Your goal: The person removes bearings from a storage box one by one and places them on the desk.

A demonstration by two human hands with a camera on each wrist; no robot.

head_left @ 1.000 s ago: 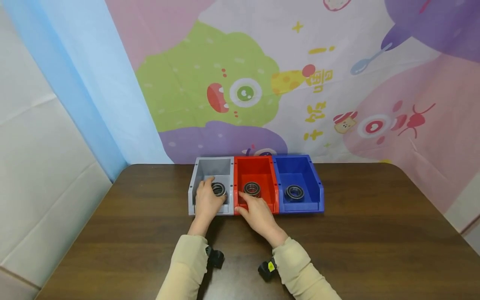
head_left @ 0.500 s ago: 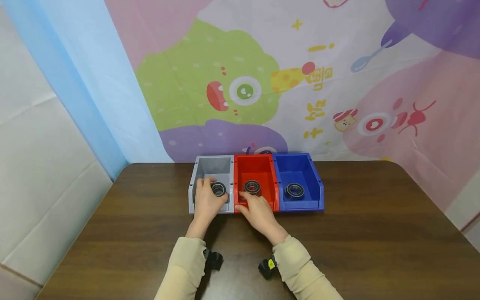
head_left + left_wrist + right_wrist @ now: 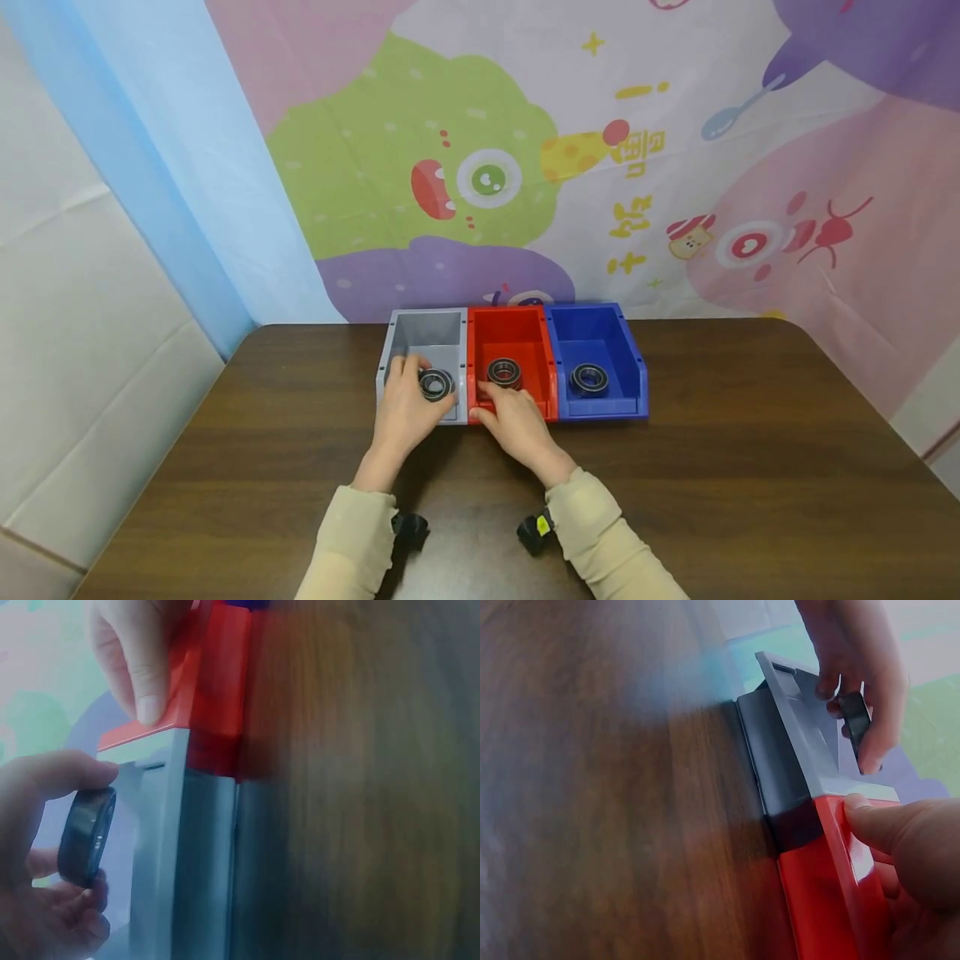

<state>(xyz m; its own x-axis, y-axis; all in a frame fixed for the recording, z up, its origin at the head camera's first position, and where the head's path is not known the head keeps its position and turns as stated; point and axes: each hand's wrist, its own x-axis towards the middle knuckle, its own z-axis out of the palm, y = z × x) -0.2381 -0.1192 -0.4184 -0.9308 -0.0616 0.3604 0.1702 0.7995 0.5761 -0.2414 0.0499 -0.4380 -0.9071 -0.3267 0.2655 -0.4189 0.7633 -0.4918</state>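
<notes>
My left hand (image 3: 405, 408) pinches a dark ring-shaped ball bearing (image 3: 86, 836) between thumb and fingers, tilted over the front of the grey bin (image 3: 429, 327). In the left wrist view the bearing shows nearly edge-on. My right hand (image 3: 517, 423) grips the front left corner of the red bin (image 3: 510, 327), its thumb on the rim in the right wrist view and other fingers behind the wall. Another bearing (image 3: 492, 373) lies inside the red bin, just beyond these fingers. In the blue bin (image 3: 588, 327) to the right lies a third bearing (image 3: 576, 382).
The three bins stand side by side at the back of a brown wooden table (image 3: 720, 467). Directly behind them hangs a cartoon-printed cloth (image 3: 420, 192). A black wrist camera (image 3: 534, 533) is strapped to each sleeve.
My left hand has drawn slightly back toward me, bringing the bearing up and forward in the grey bin. The right hand has kept its place at the red bin.
</notes>
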